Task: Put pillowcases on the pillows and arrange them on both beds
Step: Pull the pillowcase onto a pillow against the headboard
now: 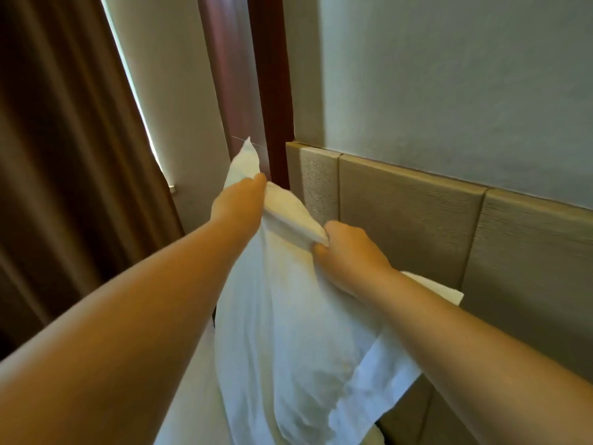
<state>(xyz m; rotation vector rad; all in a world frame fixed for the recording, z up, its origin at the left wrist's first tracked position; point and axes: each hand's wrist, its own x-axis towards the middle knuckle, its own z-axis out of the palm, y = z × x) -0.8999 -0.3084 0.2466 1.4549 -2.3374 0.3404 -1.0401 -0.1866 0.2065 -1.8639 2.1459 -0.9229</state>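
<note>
A pillow in a white pillowcase (285, 342) hangs upright in front of me, held up by its top edge. My left hand (239, 200) grips the top left corner of the case, and a point of cloth sticks up above it. My right hand (348, 252) pinches the top right edge of the same case, fingers curled around the fabric. A loose flap of white cloth trails off behind my right forearm. The pillow's lower end hangs over white bedding (189, 409) at the bottom of the view.
A padded beige headboard (417, 220) runs along the wall to the right, close behind the pillow. A dark wooden post (269, 91) stands just beyond my left hand. Brown curtains (64, 155) hang on the left, with a bright gap at the window.
</note>
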